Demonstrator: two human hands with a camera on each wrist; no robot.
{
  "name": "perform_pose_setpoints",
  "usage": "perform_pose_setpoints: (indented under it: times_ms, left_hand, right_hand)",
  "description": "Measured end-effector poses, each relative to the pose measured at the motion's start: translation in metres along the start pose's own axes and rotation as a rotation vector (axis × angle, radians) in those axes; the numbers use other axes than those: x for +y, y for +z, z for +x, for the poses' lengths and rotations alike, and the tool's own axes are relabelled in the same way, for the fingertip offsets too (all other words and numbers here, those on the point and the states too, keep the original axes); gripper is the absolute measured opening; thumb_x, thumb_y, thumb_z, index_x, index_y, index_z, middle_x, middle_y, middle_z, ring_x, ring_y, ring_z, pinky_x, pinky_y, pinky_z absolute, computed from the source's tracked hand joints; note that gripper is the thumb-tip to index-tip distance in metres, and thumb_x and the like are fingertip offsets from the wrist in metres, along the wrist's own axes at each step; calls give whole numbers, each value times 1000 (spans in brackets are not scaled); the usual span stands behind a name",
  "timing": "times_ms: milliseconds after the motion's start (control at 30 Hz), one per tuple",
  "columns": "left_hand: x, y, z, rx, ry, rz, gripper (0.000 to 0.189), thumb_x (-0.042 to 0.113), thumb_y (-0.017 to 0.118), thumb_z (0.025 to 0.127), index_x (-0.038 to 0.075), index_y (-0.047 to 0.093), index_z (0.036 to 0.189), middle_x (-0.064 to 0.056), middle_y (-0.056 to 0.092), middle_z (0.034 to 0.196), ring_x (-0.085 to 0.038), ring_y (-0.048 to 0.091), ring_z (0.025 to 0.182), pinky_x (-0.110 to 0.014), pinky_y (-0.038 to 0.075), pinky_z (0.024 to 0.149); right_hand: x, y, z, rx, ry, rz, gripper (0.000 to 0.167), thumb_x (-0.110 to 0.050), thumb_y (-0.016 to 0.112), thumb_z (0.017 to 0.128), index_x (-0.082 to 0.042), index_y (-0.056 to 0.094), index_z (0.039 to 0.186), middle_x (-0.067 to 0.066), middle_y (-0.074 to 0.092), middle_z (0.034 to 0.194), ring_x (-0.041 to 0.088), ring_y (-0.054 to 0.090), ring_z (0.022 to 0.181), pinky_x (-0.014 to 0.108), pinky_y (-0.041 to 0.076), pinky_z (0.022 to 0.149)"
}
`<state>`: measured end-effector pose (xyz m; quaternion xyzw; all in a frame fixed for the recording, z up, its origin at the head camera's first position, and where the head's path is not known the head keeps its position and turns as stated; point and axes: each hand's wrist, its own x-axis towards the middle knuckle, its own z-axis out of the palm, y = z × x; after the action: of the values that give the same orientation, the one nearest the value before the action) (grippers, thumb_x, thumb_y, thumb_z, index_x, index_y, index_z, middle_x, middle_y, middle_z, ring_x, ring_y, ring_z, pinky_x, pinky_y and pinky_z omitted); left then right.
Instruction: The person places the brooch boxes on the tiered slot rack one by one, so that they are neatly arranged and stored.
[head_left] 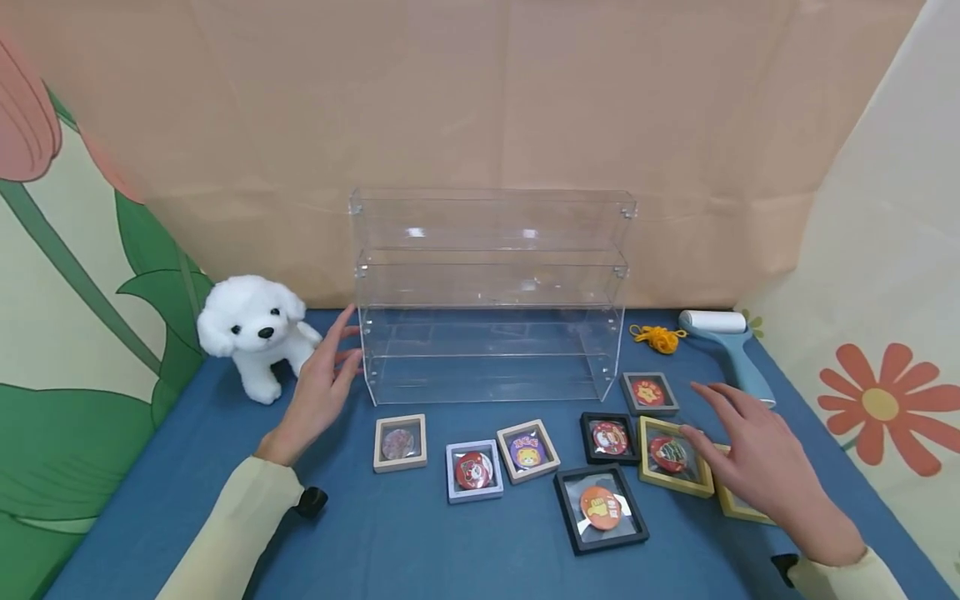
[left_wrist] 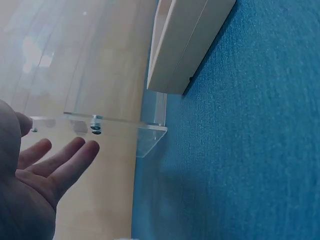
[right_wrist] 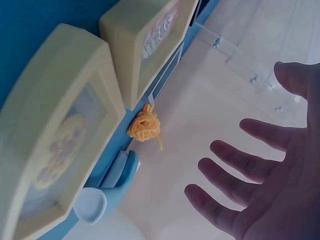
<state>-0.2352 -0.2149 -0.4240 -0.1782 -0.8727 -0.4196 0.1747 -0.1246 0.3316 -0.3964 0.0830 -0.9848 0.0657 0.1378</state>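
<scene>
A clear acrylic display shelf [head_left: 491,292] with several tiers stands at the back of the table. Its left side panel is right at the fingertips of my left hand [head_left: 322,392], whose fingers are spread and loosely bent, with nothing held. My right hand [head_left: 765,458] hovers, fingers spread, over the small framed badges at the right. Closest to it are a yellow frame [head_left: 673,456] and a second yellow frame [head_left: 742,507], partly hidden beneath the hand. A grey frame [head_left: 648,393], a small black frame [head_left: 610,437] and a larger black frame [head_left: 602,508] lie nearby.
In front of the shelf lie a beige frame [head_left: 400,465], a lavender frame [head_left: 474,495] and another beige frame [head_left: 527,451]. A white plush dog [head_left: 258,325] stands at the left. Orange-yellow cord [head_left: 660,338] and a blue-handled lint roller [head_left: 738,358] lie at the back right.
</scene>
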Motion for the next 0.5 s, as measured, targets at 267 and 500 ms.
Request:
perform_pose_setpoints:
  times_ms: [267, 500]
  left_hand:
    - [1, 5, 3, 20, 28, 4, 69, 6, 50, 107, 30, 19, 164, -22, 47, 146, -39, 67, 108, -51, 59, 77]
    - [-1, 5, 2, 33, 43, 13, 69, 5, 49, 107, 30, 19, 164, -23, 46, 146, -39, 67, 108, -49, 60, 75]
  right_hand:
    - [7, 1, -18, 17, 54, 29, 74, -51, 71, 91, -4, 51, 144, 31, 49, 137, 53, 45, 120, 75, 43, 88]
    - [15, 1, -31, -33, 157, 64, 76, -53, 68, 92, -1, 49, 144, 35, 44, 137, 55, 42, 119, 76, 41, 86]
